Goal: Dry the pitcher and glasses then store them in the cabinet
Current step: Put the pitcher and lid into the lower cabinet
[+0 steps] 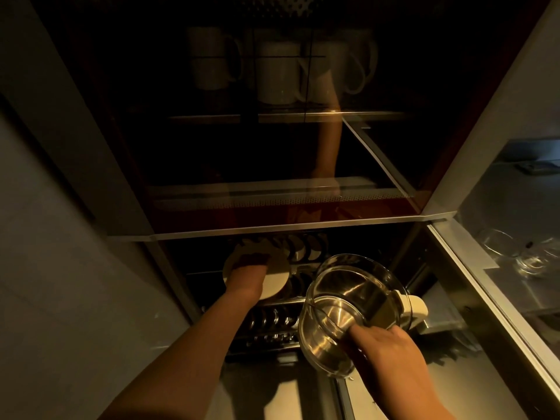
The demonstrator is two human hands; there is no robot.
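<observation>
While the left hand (247, 272) grips a plate (274, 277) at the cabinet's (288, 230) lower front edge, the right hand (391, 350) holds the tilted pitcher (342, 307) just beside it.

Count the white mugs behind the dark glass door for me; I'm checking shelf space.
4 can be made out, dimly: one at the left, one front centre, one behind it toward the right, one far right. More may be hidden.

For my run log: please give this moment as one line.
left hand: on plate | right hand: holds pitcher | cabinet: open
</observation>
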